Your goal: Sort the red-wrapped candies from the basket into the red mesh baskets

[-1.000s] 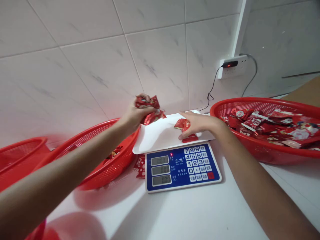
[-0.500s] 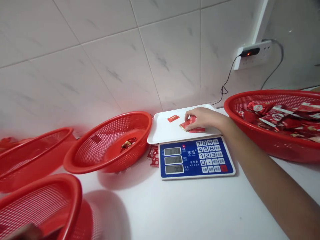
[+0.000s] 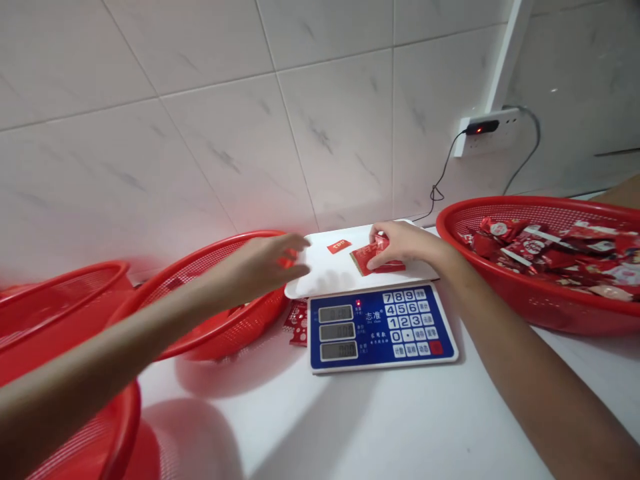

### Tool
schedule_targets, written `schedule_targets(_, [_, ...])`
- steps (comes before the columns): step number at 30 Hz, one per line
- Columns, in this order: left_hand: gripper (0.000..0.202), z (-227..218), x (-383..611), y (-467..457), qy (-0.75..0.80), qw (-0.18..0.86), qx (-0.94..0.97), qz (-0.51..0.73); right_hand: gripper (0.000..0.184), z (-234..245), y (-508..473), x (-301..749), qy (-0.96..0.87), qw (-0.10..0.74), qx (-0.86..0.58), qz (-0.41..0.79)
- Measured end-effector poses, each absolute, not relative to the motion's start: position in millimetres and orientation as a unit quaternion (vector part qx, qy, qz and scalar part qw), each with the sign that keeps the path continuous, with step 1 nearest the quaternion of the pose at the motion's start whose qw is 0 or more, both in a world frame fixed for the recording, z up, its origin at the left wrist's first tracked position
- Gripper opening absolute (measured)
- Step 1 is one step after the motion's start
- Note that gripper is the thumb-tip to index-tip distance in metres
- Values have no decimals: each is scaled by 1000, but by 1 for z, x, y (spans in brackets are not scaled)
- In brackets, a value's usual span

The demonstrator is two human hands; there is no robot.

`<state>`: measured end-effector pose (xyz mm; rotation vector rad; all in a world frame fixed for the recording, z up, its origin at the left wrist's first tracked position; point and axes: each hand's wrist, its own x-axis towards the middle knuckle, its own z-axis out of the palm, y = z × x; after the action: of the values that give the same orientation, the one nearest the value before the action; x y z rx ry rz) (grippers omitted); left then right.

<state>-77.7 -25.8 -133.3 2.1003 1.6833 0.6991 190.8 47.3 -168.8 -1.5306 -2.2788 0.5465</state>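
Head view: right hand (image 3: 407,243) pinches red packets (image 3: 373,259) on white tray (image 3: 315,283).
Left hand (image 3: 257,267), fingers open at the tray's nine o'clock, seems empty.

Bright, flat light fills the white tile wall (image 3: 200,153), with a red cast low at nine o'clock. Soft shadows lie on the white counter (image 3: 225,413) at seven o'clock. Wide-lens distortion bows the tile lines toward the edges, and the scale's display (image 3: 335,331) at six o'clock looks slightly blurred, perhaps from motion.

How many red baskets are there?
4: a basket of wrappers at right, a basket at centre-left, a basket at far left, a basket at bottom left. Others may be hidden.
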Motion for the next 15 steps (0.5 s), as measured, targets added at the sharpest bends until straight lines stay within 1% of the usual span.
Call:
schedule_targets(2, [47,-150,-36,27,608,161,745,225,44,-166,45,189,-807,173,-531,193])
schedule_targets(3, [48,-160,-19,49,609,165,745,216,42,-165,45,188,-809,177,-525,199])
schedule_targets(5, [38,-179,3,79,608,181,744,209,36,-166,47,189,-806,202,-516,206])
schedule_targets(8, [31,-191,13,93,574,245,749,223,27,-166,52,195,-776,303,-512,208])
schedule_targets(10, [28,-186,13,87,541,309,743,244,24,-165,53,200,-753,375,-485,239])
schedule_targets(11, [26,-180,13,82,526,343,735,256,24,-163,53,202,-747,397,-461,268])
schedule_targets(13, [30,-165,15,69,497,407,711,285,25,-159,49,204,-750,406,-411,322])
schedule_targets(15, [43,-152,19,56,473,460,688,302,26,-155,44,201,-760,397,-396,329])
